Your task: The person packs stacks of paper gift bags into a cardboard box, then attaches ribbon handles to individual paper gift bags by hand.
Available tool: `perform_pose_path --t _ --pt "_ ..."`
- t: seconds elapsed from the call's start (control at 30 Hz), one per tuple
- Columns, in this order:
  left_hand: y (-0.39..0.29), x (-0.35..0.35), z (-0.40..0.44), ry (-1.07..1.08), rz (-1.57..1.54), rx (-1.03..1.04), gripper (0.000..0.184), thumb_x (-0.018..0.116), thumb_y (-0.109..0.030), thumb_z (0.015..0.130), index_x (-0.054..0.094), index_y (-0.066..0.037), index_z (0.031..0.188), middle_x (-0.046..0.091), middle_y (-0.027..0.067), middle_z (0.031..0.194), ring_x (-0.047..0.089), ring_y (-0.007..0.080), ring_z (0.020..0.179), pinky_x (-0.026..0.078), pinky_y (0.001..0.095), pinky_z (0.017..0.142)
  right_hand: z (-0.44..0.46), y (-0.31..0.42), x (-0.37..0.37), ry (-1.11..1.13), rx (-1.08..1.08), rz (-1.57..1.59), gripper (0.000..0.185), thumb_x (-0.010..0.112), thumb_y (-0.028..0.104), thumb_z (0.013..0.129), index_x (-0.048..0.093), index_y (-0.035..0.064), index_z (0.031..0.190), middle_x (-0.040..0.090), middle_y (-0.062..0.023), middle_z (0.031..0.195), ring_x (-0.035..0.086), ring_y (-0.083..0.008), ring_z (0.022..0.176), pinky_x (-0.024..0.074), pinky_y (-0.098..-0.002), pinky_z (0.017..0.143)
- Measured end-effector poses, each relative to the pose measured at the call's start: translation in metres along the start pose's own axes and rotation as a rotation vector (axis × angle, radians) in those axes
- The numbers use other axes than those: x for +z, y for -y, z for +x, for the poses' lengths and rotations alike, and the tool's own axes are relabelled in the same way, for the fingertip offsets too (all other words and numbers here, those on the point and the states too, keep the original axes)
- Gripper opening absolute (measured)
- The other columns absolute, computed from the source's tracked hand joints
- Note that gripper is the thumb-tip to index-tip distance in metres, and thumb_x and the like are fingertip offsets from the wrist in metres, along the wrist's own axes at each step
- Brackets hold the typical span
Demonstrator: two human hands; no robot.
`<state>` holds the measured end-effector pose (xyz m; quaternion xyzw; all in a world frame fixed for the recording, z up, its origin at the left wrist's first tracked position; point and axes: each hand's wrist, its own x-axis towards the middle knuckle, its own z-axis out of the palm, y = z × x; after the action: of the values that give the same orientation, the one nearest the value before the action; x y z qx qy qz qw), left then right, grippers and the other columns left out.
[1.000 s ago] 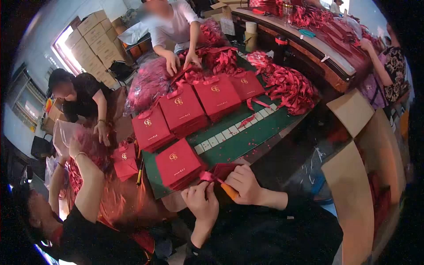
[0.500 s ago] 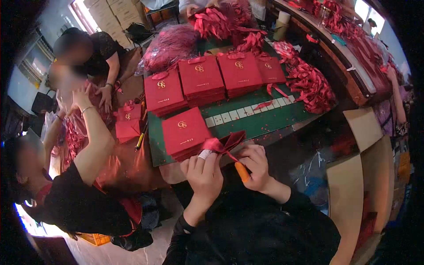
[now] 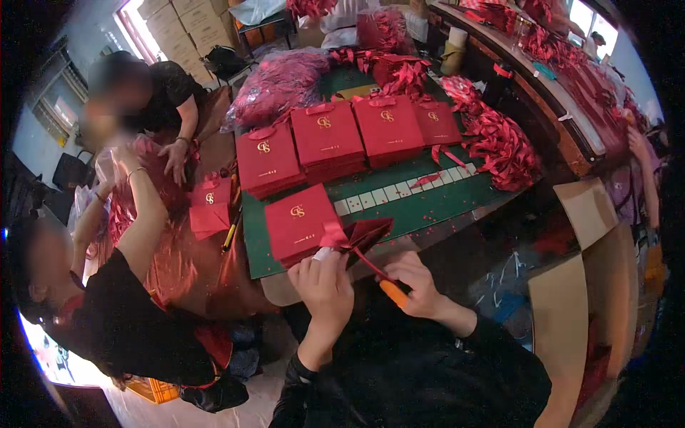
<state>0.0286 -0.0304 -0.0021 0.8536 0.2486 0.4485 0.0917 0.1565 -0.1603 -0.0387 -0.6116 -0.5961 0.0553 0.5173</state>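
My left hand (image 3: 325,287) is closed on the ribbon (image 3: 334,234) at the top of a dark red bag (image 3: 369,232), just in front of a stack of red bags (image 3: 301,221) with gold print. My right hand (image 3: 414,284) is closed around an orange-handled tool (image 3: 393,292). A strand of red ribbon runs taut from the left fingers to the right fingers. Whether the tool's tip touches the ribbon is too small to tell. More stacks of red bags (image 3: 329,141) stand in a row behind, on the green mat (image 3: 399,214).
Red ribbons (image 3: 499,150) lie heaped at the mat's right. Two co-workers, one in a black sleeve (image 3: 168,82), handle plastic-wrapped ribbons at the left. A yellow-black cutter (image 3: 230,237) lies near a small red bag (image 3: 210,207). An open cardboard box (image 3: 560,321) stands at the right.
The camera view has shifted. My right hand has moved away from the left, and more ribbon shows stretched between them. The person behind the table has gone mostly out of view.
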Motion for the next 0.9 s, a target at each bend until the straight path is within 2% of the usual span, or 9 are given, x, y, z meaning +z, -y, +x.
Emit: perform_pose_path --t 0.2,0.3,0.43,0.57,0.63,0.67,0.77,0.83,0.9 --pt "0.004 0.004 -0.005 -0.005 -0.254 -0.298 0.011 0.067 -0.004 0.077 0.059 -0.003 0.085 0.060 0.0109 0.079 0.053 0.0283 0.073 0.039 0.0356 0.068 -0.003 0.010 -0.017 0.407 0.314 0.570 0.011 0.061 0.009 0.085 0.063 0.0022 0.094 0.063 -0.0072 0.088 0.060 -0.0199 0.087 0.0445 -0.0308 0.080" --pt "0.010 0.010 -0.006 -0.007 -0.332 -0.427 0.010 0.065 -0.007 0.081 0.059 -0.002 0.087 0.059 0.0113 0.078 0.052 0.0261 0.072 0.041 0.0336 0.068 -0.001 0.007 -0.035 0.882 0.568 0.774 0.016 0.056 0.012 0.090 0.062 0.0016 0.099 0.065 -0.0056 0.096 0.060 -0.0165 0.091 0.0438 -0.0288 0.083" --pt "0.024 0.020 -0.013 -0.020 -0.408 -0.576 0.011 0.061 -0.011 0.085 0.058 -0.002 0.089 0.057 0.0116 0.076 0.052 0.0238 0.072 0.041 0.0339 0.065 -0.009 -0.001 -0.051 1.046 0.370 0.760 0.019 0.053 0.015 0.092 0.063 0.0019 0.102 0.064 -0.0103 0.101 0.057 -0.0214 0.101 0.0423 -0.0325 0.088" --pt "0.016 0.035 -0.021 0.157 -0.414 -0.548 0.013 0.059 -0.014 0.088 0.057 -0.002 0.090 0.056 0.0121 0.071 0.050 0.0223 0.066 0.040 0.0318 0.060 0.013 0.017 -0.051 0.791 -0.151 1.626 0.037 0.044 0.026 0.096 0.065 -0.0040 0.089 0.062 -0.0183 0.102 0.059 -0.0261 0.084 0.0441 -0.0378 0.073" --pt "-0.002 0.029 -0.014 0.318 -0.624 -0.673 0.012 0.056 -0.014 0.091 0.053 -0.002 0.088 0.053 0.0031 0.068 0.048 0.0104 0.064 0.037 0.0248 0.060 0.012 0.018 -0.020 0.541 -0.199 2.142 0.051 0.034 0.039 0.097 0.066 0.0054 0.076 0.060 -0.0080 0.077 0.051 -0.0182 0.069 0.0387 -0.0276 0.062" --pt "-0.004 0.026 -0.013 0.411 -0.707 -0.686 0.012 0.055 -0.013 0.091 0.052 -0.002 0.087 0.051 -0.0002 0.069 0.046 0.0067 0.066 0.037 0.0228 0.061 0.015 0.029 -0.022 0.282 0.060 1.913 0.045 0.038 0.037 0.097 0.063 0.0042 0.079 0.055 -0.0029 0.070 0.047 -0.0136 0.065 0.0352 -0.0239 0.058" --pt "0.011 0.032 -0.032 0.606 -1.153 -0.781 0.007 0.055 -0.010 0.091 0.053 -0.004 0.090 0.051 -0.0046 0.078 0.046 0.0028 0.071 0.037 0.0187 0.065 -0.006 0.014 -0.003 0.187 0.639 1.124 0.036 0.042 0.029 0.097 0.059 0.0030 0.079 0.044 0.0021 0.060 0.037 -0.0081 0.055 0.0302 -0.0229 0.054" --pt "0.022 0.025 -0.046 0.926 -1.140 -0.783 0.014 0.056 -0.008 0.090 0.053 -0.004 0.103 0.055 -0.0037 0.087 0.051 0.0051 0.079 0.041 0.0205 0.069 -0.024 0.005 0.003 0.193 0.803 1.596 0.027 0.040 0.021 0.097 0.058 0.0021 0.088 0.042 0.0024 0.058 0.035 -0.0092 0.051 0.0295 -0.0237 0.051" --pt "0.024 0.016 -0.054 1.135 -1.090 -0.760 0.028 0.059 -0.007 0.088 0.052 -0.003 0.115 0.057 -0.0034 0.091 0.052 0.0056 0.083 0.043 0.0218 0.071 -0.037 0.006 0.012 0.137 0.888 1.563 0.021 0.040 0.014 0.096 0.056 0.0002 0.094 0.042 0.0012 0.058 0.036 -0.0094 0.051 0.0291 -0.0242 0.050"
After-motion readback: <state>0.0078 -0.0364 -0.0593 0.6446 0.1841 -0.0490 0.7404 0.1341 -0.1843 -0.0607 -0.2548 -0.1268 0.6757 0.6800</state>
